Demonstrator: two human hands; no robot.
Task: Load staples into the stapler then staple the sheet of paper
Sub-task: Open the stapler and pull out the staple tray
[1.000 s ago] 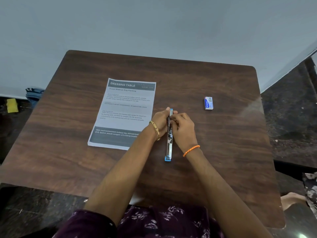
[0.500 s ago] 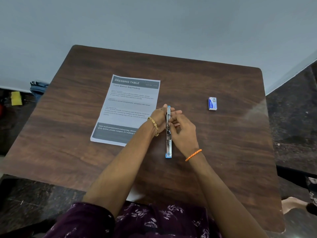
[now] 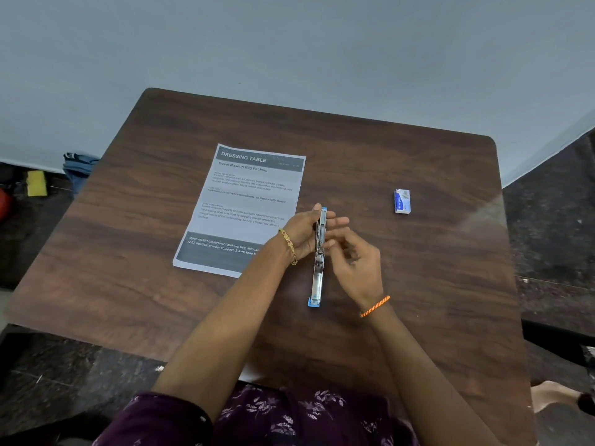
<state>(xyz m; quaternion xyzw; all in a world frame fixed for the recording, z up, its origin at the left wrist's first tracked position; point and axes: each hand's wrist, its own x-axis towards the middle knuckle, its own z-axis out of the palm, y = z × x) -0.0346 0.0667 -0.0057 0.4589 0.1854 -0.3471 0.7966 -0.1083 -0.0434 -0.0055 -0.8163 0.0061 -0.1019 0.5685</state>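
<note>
The left hand [image 3: 302, 235] grips the far half of the slim blue-and-chrome stapler [image 3: 318, 265], fingers curled round it from the left; the stapler is swung fully open into one long straight line on the dark wood-grain table [image 3: 418, 284], probably so the staple channel faces up for loading. Just to the right of that grip the right hand [image 3: 357, 262] hovers beside the hinge with fingers loosely curled, touching nothing that shows; whether it pinches a strip of staples I cannot tell. The printed white sheet of paper [image 3: 244, 201] lies left of the grip, partly under the left wrist, waiting for stapling. The small blue-and-white staple box [image 3: 402, 201] sits well off to the right, beyond the right hand
</note>
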